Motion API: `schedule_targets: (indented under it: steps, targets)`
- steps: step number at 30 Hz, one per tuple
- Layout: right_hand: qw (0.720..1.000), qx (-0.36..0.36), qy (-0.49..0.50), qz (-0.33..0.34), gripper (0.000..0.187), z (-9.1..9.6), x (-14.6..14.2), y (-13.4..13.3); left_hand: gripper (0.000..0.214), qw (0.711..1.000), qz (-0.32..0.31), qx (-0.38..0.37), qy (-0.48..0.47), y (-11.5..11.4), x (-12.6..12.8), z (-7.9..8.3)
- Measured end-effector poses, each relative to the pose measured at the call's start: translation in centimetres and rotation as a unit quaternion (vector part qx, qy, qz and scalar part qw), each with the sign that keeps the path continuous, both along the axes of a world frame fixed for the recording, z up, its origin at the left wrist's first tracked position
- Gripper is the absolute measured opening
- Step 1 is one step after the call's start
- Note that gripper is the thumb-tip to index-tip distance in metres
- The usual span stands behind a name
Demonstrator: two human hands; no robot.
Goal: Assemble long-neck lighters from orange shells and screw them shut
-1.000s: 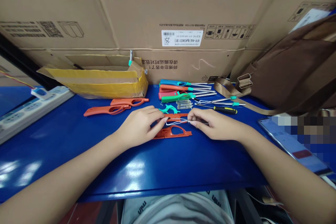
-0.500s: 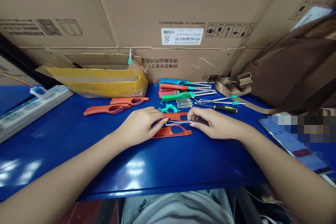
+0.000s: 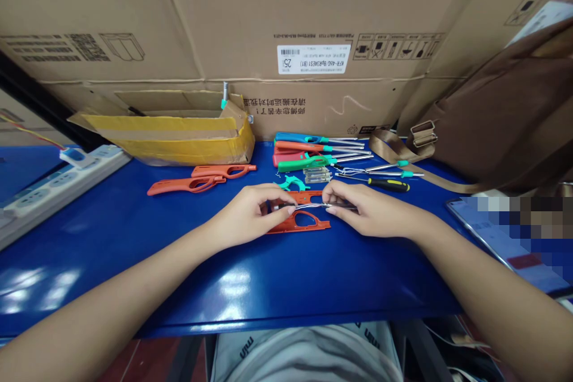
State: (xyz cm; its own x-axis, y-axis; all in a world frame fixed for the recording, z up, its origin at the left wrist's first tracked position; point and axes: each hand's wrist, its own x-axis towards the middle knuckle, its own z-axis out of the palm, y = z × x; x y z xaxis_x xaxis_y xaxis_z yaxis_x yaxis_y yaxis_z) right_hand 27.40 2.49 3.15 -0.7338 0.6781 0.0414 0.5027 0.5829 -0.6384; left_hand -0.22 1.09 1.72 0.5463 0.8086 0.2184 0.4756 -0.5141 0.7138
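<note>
My left hand (image 3: pixel 250 210) pinches the white wires (image 3: pixel 308 206) near their left end; a small dark piece shows among its fingers. My right hand (image 3: pixel 376 210) is closed on a thin metal tube, mostly hidden by the fingers, where the wires meet it. Beneath the wires lie two orange lighter shell halves, an upper one (image 3: pixel 303 197) and a lower one (image 3: pixel 319 226), partly covered by my left hand. Just beyond are turquoise plastic parts (image 3: pixel 293 184) and several clear cartridges (image 3: pixel 317 175). A black-and-yellow screwdriver (image 3: pixel 388 184) rests beyond my right hand.
Lighters with coloured handles (image 3: pixel 304 162) lie at the back, beside metal tubes with teal collars (image 3: pixel 388 168). Orange shells (image 3: pixel 185 185) lie left, before a yellow-taped carton (image 3: pixel 179 146). A power strip (image 3: pixel 62 191), phone (image 3: pixel 501 245) and brown bag (image 3: pixel 483 113) flank the blue table (image 3: pixel 290 292).
My left hand has shifted slightly along the wires, and a dark piece now shows in its fingers. My right hand keeps its hold. The whole view has shifted slightly.
</note>
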Motion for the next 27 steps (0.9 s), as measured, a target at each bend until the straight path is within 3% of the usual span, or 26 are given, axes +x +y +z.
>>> schedule_targets:
  steps: [11,27]
  targets:
    - [1.000,-0.013,-0.005,0.002,0.009,0.1,-0.3,-0.2,0.017,0.998,-0.034,0.048,0.003,-0.4,0.3,0.3]
    - [1.000,-0.002,-0.011,-0.005,0.011,-0.1,-0.5,-0.2,0.018,0.991,-0.133,0.011,0.029,-0.8,0.0,0.8]
